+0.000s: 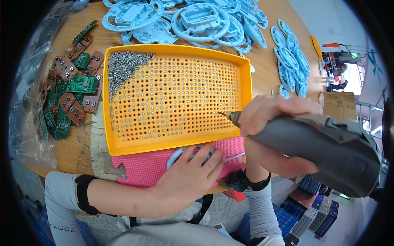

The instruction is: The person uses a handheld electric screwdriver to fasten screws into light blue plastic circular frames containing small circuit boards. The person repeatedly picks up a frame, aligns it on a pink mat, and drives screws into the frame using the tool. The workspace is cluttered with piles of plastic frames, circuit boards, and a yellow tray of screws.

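My right hand (pixel 275 135) is wrapped round a dark grey electric screwdriver (pixel 320 147). Its thin bit points left, over the right part of a yellow screw tray (pixel 176 48) with a perforated bottom. Small silver screws (pixel 125 67) are heaped in the tray's far left corner, and many more sit in the holes. Just in front of the tray, my left hand (pixel 184 178) lies with fingers stretched and spread over a light blue plastic ring-shaped part (pixel 174 158). That part rests on a pink foam mat (pixel 139 168) and is mostly hidden beneath the fingers.
Light blue plastic housings (pixel 201 20) pile up behind the tray, with more light blue rings (pixel 290 57) at the far right. Green and brown circuit boards (pixel 72 104) lie to the left, beside clear plastic wrapping (pixel 30 102). A cardboard box (pixel 340 105) stands beyond the right side.
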{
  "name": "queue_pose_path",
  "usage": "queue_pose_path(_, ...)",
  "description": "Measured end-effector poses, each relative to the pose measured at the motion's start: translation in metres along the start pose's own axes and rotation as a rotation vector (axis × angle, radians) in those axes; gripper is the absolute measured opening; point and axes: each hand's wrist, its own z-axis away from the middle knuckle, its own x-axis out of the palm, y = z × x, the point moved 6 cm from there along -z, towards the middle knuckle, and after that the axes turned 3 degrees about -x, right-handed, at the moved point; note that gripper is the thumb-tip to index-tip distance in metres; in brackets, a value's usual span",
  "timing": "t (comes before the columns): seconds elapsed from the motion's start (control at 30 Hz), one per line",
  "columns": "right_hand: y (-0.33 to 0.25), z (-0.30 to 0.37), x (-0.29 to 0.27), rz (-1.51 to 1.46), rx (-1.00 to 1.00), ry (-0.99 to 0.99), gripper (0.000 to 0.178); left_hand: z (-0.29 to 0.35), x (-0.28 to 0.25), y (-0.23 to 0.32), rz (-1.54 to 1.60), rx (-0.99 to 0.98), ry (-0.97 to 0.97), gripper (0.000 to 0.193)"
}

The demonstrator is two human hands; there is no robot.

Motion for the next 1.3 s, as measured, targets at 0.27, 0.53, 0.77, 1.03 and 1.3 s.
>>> queue_pose_path(0.27, -0.071, 0.005, 0.008, 0.032, 0.023, -0.027, 0.062, 0.003, -0.002, 0.003, 0.062, 0.024, 0.069, 0.05)
queue_pose_path(0.53, -0.066, 0.039, 0.014, 0.067, 0.084, -0.025, 0.061, 0.003, 0.0, 0.001, 0.13, 0.009, 0.084, 0.043)
queue_pose_path(0.77, -0.059, 0.044, 0.015, 0.081, 0.102, -0.058, 0.063, 0.003, 0.001, 0.001, 0.157, 0.006, 0.114, 0.038)
queue_pose_path(1.03, -0.058, 0.041, 0.02, 0.11, 0.098, -0.152, 0.066, 0.002, -0.002, 0.001, 0.171, 0.0, 0.109, 0.031)
queue_pose_path(1.3, -0.053, 0.043, 0.025, 0.12, 0.079, -0.173, 0.068, 0.003, -0.002, 0.001, 0.127, 0.013, 0.088, 0.028)
